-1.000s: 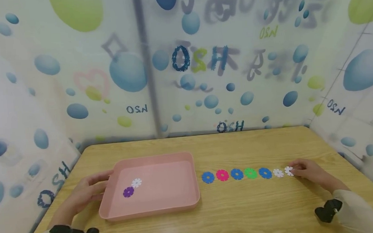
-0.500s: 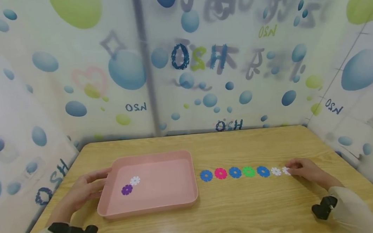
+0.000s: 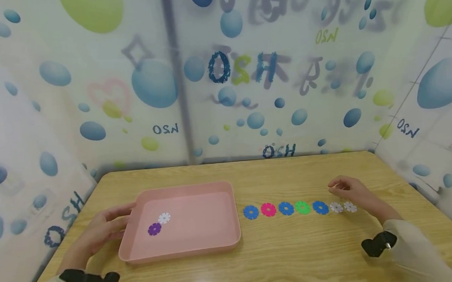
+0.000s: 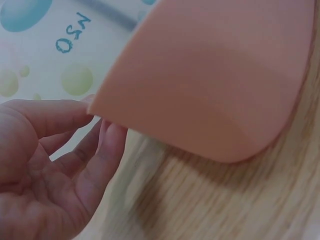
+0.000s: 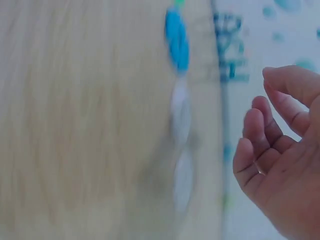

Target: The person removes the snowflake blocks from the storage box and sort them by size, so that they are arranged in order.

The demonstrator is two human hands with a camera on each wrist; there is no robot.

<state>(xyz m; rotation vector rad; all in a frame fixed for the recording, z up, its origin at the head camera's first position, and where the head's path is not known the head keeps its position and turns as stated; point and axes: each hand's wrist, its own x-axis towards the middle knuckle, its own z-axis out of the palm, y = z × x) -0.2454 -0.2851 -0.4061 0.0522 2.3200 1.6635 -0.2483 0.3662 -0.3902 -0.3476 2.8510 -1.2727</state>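
At the left, my left hand (image 3: pixel 96 233) has its fingers at the left rim of a pink tray (image 3: pixel 200 244). In the left wrist view, thumb and fingertips meet the corner of the tray (image 4: pixel 210 90) and appear to pinch it. A white snowflake disc (image 3: pixel 164 218) and a purple one (image 3: pixel 154 229) lie inside. My right hand (image 3: pixel 355 194) hovers just behind the right end of a row of discs, fingers loosely bent, holding nothing. Two white discs (image 3: pixel 350 207) end that row; the right wrist view shows them blurred beside my hand (image 5: pixel 285 145).
Left of the white pair, the row holds a blue disc (image 3: pixel 320 207), a green disc (image 3: pixel 302 207), another blue disc (image 3: pixel 286 208), a pink disc (image 3: pixel 269 209) and a further blue disc (image 3: pixel 251 212). The wooden table (image 3: pixel 293 256) meets a patterned curtain (image 3: pixel 309 124) behind.
My right hand has let go of the last white disc and risen back and left from it. That disc now lies fully visible. My left hand stays at the tray.
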